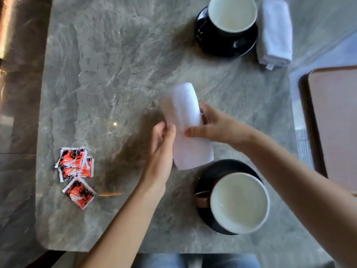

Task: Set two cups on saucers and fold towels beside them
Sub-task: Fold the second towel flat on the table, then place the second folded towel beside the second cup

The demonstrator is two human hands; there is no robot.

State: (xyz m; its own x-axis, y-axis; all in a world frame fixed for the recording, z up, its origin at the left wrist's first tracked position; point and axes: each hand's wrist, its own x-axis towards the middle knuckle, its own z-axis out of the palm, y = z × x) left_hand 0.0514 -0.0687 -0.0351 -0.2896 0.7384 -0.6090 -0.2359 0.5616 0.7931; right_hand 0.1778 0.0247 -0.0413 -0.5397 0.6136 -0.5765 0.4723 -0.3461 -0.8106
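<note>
A folded white towel (185, 120) lies lengthwise at the middle of the grey marble table (108, 78). My left hand (161, 151) grips its left edge with thumb and fingers. My right hand (214, 124) holds its right side, thumb on top. Just below it a black cup with a white inside (239, 203) sits on a black saucer (218, 169). At the far side a second cup (231, 13) stands on its own black saucer (228, 47), with another folded white towel (275, 31) lying to its right.
Three red and white sachets (76, 171) lie near the table's left edge. A brown tray (334, 120) sits at the right edge. Printed paper (303, 146) peeks out beside it. The table's front edge is close to my body.
</note>
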